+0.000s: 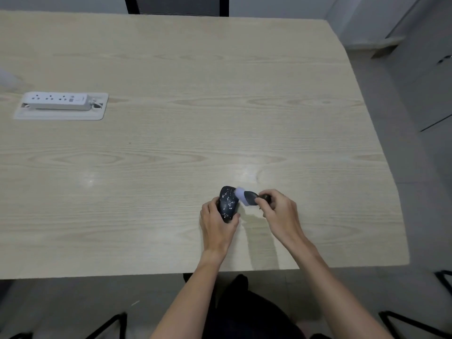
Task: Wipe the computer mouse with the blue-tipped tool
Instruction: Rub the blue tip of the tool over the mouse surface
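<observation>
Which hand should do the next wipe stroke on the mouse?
Right. The right hand already holds the blue-tipped tool, with its tip against the right edge of the mouse. The left hand is gripping the mouse on the table, so it is better left steadying it.

The mouse is dark with scattered white specks, lying near the front edge of the pale wood counter, its front end pointing away and slightly tilted. The tool has a dark body and a pale blue tip, which touches the mouse's upper right side.
</observation>
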